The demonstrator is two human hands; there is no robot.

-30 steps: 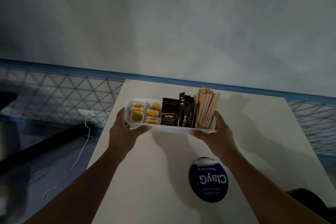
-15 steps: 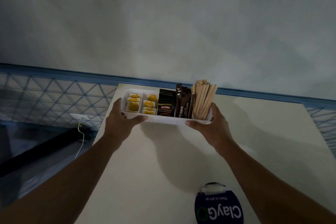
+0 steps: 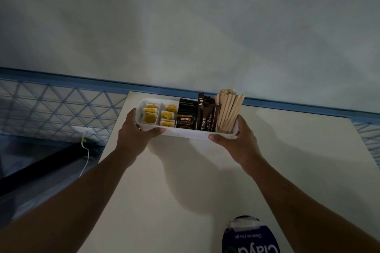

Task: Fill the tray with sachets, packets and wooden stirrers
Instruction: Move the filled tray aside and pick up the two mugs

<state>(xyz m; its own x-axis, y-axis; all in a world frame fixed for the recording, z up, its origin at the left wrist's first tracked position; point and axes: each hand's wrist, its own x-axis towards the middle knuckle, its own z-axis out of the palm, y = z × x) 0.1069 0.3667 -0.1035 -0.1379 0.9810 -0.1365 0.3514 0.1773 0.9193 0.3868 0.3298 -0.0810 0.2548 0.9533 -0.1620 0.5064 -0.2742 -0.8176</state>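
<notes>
A white divided tray (image 3: pixel 185 133) is held near the far edge of the cream table (image 3: pixel 185 181). My left hand (image 3: pixel 134 133) grips its left end, thumb along the front wall. My right hand (image 3: pixel 236 141) grips its right end the same way. From left to right the tray holds yellow-and-white sachets (image 3: pixel 150 113) in two compartments, black Kopiko packets (image 3: pixel 186 118), brown stick packets (image 3: pixel 206 116), and a bundle of wooden stirrers (image 3: pixel 228 112) standing upright. Whether the tray touches the table is hidden by the hands.
A round blue sticker (image 3: pixel 249 238) lies on the table near me at the right. A grey wall with a blue band (image 3: pixel 61 77) stands just behind the table. A white cable (image 3: pixel 85 150) hangs at the left beside a patterned panel.
Both hands have carried the tray farther from me, toward the table's far edge by the wall. The grip on both ends is the same.
</notes>
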